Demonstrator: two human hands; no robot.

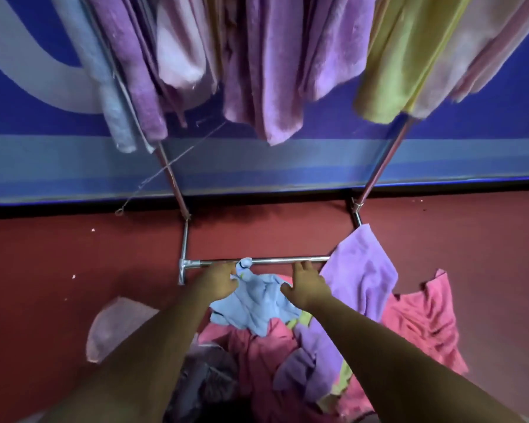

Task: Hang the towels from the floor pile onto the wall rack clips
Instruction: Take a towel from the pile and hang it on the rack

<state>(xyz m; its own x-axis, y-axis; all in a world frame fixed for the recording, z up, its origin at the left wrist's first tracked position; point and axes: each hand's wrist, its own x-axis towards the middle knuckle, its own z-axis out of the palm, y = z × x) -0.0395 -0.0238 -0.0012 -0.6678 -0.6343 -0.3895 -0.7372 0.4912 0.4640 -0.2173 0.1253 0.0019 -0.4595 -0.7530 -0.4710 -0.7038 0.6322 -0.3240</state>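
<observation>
Take the rack's bottom bar [281, 260] as your marker; it runs across the red floor [74, 239] just ahead of your hands.

Well to the left of the bar and nearer to you, a pale pink cloth [113, 325] lies flat on the floor by your left forearm. Your left hand [219, 280] sits just below the bar's left half, fingers curled and pinching a corner of the light blue towel [257, 303]; that corner pokes up against the bar. The rest of the towel spreads back from the bar toward you, on top of the floor pile [257, 346] of pink and purple cloth.

Your right hand [307, 285] is just below the middle of the bar, fingers straight and spread, holding nothing, fingertips reaching the bar and the palm over the towel's right edge. You cannot tell whether it presses down.

A purple towel [361, 276] is draped over the bar's right end. Farther right, a pink towel [422, 319] lies crumpled on the floor.

Above the bar, towels already hang from the rack against the blue wall [28, 148]: pale blue, purple, pink, purple, then a yellow-green towel [388, 71] and pale pink ones.
</observation>
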